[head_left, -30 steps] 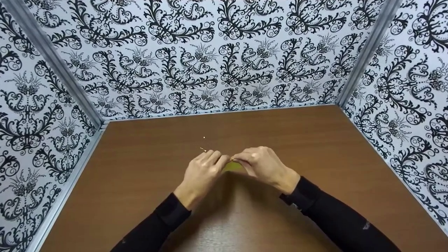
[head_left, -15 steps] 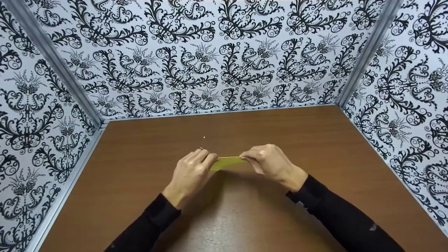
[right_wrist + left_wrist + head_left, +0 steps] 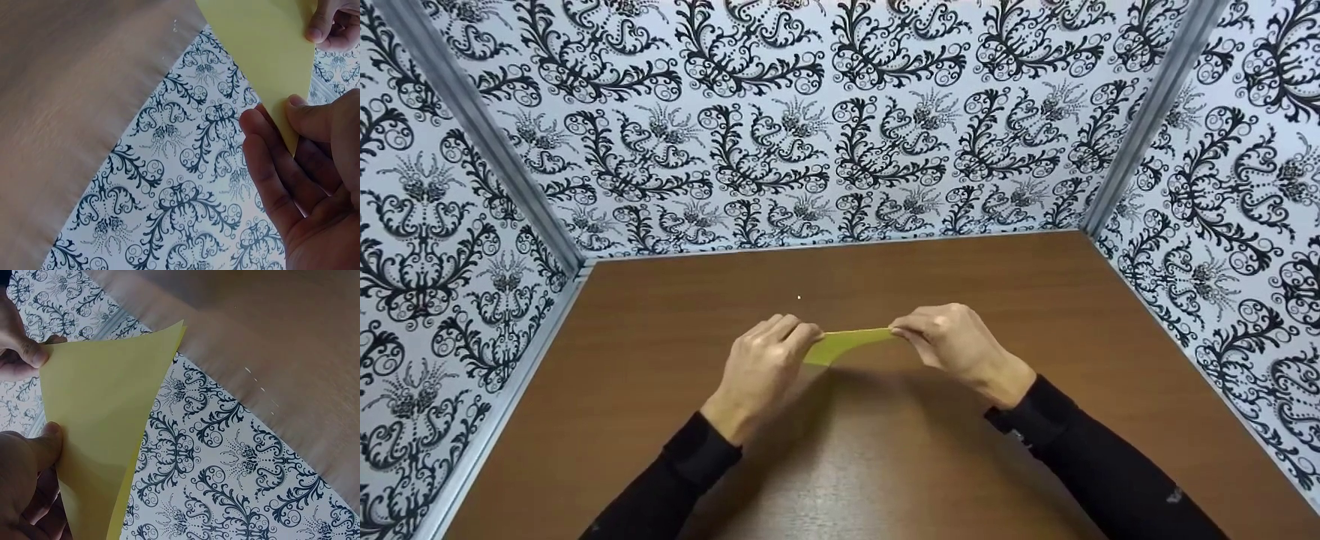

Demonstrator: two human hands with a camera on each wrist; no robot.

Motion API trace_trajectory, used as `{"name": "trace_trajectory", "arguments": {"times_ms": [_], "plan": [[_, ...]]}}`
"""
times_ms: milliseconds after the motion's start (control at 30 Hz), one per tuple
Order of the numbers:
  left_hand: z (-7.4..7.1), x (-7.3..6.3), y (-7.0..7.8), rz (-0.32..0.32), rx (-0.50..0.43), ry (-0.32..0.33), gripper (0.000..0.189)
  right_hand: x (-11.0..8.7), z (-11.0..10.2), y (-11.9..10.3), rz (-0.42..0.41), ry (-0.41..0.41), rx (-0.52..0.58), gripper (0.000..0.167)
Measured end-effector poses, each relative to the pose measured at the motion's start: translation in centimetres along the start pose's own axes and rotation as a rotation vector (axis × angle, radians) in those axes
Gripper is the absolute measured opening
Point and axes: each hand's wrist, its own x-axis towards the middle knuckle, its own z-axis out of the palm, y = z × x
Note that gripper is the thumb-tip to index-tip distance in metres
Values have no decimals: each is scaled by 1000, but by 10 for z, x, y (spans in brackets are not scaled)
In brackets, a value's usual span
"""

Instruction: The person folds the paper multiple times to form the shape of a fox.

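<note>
A folded yellow sheet of paper (image 3: 851, 343) is stretched between the two hands, its upper edge nearly straight and its lower side hanging curved. My left hand (image 3: 761, 364) pinches one end of that edge between thumb and fingers. At the other end, my right hand (image 3: 964, 349) grips a narrowing corner, thumb on top and fingers beneath, as the right wrist view shows of the paper (image 3: 264, 50). Two layers of the paper (image 3: 107, 405) show along its far edge in the left wrist view. Seen from above, much of the sheet is foreshortened.
The brown wooden table (image 3: 675, 465) spreads under both arms. Black-and-white patterned walls (image 3: 840, 127) enclose it at the back and both sides, with grey metal posts (image 3: 502, 142) at the corners. A tiny white speck (image 3: 799, 298) lies beyond the left hand.
Both hands have drawn apart, left hand leftward and right hand rightward and slightly up. More of the yellow paper shows between them. Small bits near the left fingers are no longer visible.
</note>
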Motion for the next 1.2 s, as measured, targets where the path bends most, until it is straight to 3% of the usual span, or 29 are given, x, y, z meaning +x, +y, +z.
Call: {"name": "trace_trajectory", "arguments": {"times_ms": [433, 700, 1000, 1200], "plan": [[-4, 2, -5, -34, 9, 22, 9, -8, -17, 9, 59, -4, -47, 5], [-5, 3, -10, -86, 20, 6, 9, -13, -27, 15, 127, 17, -55, 16], [-6, 6, -7, -105, 28, -24, 9, -1, -29, 7, 185, 58, -20, 13], [-4, 8, -1, -104, 28, -47, 8, 12, -25, -8, 168, 42, -39, 15]]}}
